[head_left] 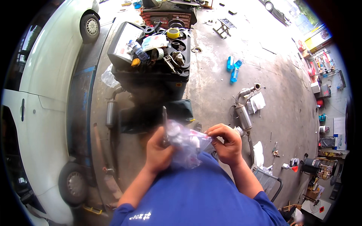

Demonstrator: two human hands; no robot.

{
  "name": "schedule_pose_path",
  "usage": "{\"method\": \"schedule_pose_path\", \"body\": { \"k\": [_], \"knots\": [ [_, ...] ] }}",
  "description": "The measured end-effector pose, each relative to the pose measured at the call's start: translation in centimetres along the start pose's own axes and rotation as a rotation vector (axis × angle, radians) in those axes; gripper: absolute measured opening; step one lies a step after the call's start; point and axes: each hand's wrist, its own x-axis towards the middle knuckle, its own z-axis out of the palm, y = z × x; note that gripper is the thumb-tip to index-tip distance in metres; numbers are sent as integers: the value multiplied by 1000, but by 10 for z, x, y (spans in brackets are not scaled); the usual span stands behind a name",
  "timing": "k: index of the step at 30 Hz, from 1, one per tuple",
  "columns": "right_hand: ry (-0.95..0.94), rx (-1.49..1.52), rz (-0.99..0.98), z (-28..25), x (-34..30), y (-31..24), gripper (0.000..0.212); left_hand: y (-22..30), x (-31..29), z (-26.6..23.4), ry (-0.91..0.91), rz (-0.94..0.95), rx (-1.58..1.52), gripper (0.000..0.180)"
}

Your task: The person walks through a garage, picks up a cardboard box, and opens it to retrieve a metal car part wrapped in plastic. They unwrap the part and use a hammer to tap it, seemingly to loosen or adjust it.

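Observation:
In front of my blue shirt I hold a clear plastic bag (190, 145), with whitish and reddish bits showing in it. My left hand (157, 152) is closed round the bag's left side. A thin, blurred metal tool (164, 118) stands up along the left thumb; its kind is unclear. On the other side my right hand (227, 143) pinches the bag's right edge between thumb and fingertips. The left fingers are partly hidden behind the bag.
A black tool cart (151, 77), its top crowded with tape and bottles, stands ahead. A white van (45, 98) is along the left beside a lift platform (82, 98). Exhaust parts (243, 116) and blue bottles (234, 71) lie on the floor at right.

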Motion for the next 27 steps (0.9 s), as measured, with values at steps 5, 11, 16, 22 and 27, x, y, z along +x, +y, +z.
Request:
{"method": "schedule_pose_path", "body": {
  "k": [5,11,16,22,27],
  "knots": [
    [194,52,120,18,4,-10,15,-1,20,3,68,-276,-198,57],
    [315,-253,-87,16,29,-1,16,-10,25,4,93,-536,-479,52],
    [18,-226,-104,19,19,-20,38,-27,26,-3,169,-554,-560,51],
    [-228,-257,333,44,17,-30,45,-32,31,-1,377,-356,-313,40],
    [-213,-233,344,33,19,-21,44,-25,35,-15,442,-340,-455,42]
  ]
}}
